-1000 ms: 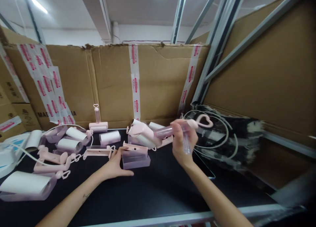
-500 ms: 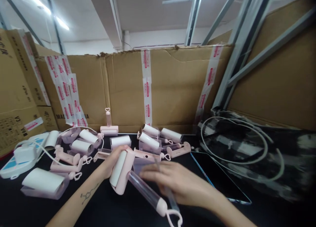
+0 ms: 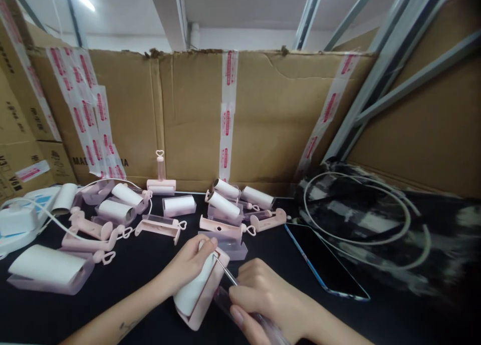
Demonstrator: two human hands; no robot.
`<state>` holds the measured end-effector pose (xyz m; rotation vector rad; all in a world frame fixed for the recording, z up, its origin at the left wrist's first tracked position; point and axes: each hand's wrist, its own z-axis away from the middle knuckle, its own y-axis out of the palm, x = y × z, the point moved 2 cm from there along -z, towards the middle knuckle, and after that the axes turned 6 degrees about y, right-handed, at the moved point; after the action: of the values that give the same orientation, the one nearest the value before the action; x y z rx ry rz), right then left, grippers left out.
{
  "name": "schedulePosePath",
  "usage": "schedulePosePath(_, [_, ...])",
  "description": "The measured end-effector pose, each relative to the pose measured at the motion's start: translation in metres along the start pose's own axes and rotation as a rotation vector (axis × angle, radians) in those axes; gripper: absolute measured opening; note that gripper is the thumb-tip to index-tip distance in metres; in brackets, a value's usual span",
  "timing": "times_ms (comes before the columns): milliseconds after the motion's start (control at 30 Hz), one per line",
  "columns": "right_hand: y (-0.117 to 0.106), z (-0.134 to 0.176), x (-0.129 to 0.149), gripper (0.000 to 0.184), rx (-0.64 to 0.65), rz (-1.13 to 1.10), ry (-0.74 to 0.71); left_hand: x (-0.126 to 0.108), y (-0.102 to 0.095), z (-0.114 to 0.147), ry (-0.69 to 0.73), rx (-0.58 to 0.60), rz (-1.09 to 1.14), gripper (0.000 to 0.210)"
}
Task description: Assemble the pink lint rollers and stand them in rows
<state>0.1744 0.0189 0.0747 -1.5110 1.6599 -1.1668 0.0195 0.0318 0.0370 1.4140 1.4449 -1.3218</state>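
My left hand grips a pink lint roller by its far end, thumb on top. Its white paper roll faces up, and its clear handle runs partly hidden under my other hand. Wrapped around a screwdriver with a thin metal shaft and a clear handle is my right hand. The screwdriver's tip meets the lint roller near the far end of the pink cover, close to my left thumb. Just beyond lie a pink roller cover with a heart-shaped loop and a clear lilac case.
Several lint roller parts and white rolls lie across the black table. A power strip with a white cable is at left. To the right are a tablet and a coiled white cable. Cardboard walls the back.
My right hand has brought the screwdriver round so its tip touches the lint roller. The lint roller has turned and come slightly nearer and right. The camera view has tilted down.
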Motion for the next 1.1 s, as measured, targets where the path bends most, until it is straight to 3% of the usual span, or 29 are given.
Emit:
schedulePosePath(167, [-0.009,0.002,-0.002,0.023,0.011,0.021,0.016,-0.001,0.0,0.001,0.017,0.026,-0.054,0.035])
schedulePosePath(333, [-0.004,0.0,0.001,0.022,0.076,0.142,0.085,-0.012,-0.003,0.009,0.064,0.081,-0.236,0.028])
schedulePosePath(533, [0.005,-0.005,0.005,0.031,-0.257,0.399,0.085,-0.027,-0.014,0.012,0.156,-0.091,-0.343,0.025])
schedulePosePath(700, [0.015,-0.003,0.006,0.033,-0.356,0.436,0.076,-0.03,-0.011,0.012,0.195,-0.112,-0.228,0.024])
schedulePosePath(800, [0.016,-0.004,0.004,0.031,-0.382,0.482,0.062,-0.033,-0.007,0.013,0.192,-0.181,-0.111,0.023])
schedulePosePath(933, [0.005,-0.005,0.002,0.03,-0.416,0.497,-0.005,-0.039,-0.002,0.013,0.166,-0.258,0.057,0.024])
schedulePosePath(1100, [-0.009,-0.004,-0.004,0.03,-0.463,0.556,0.011,-0.045,0.009,0.007,0.091,-0.336,0.34,0.028])
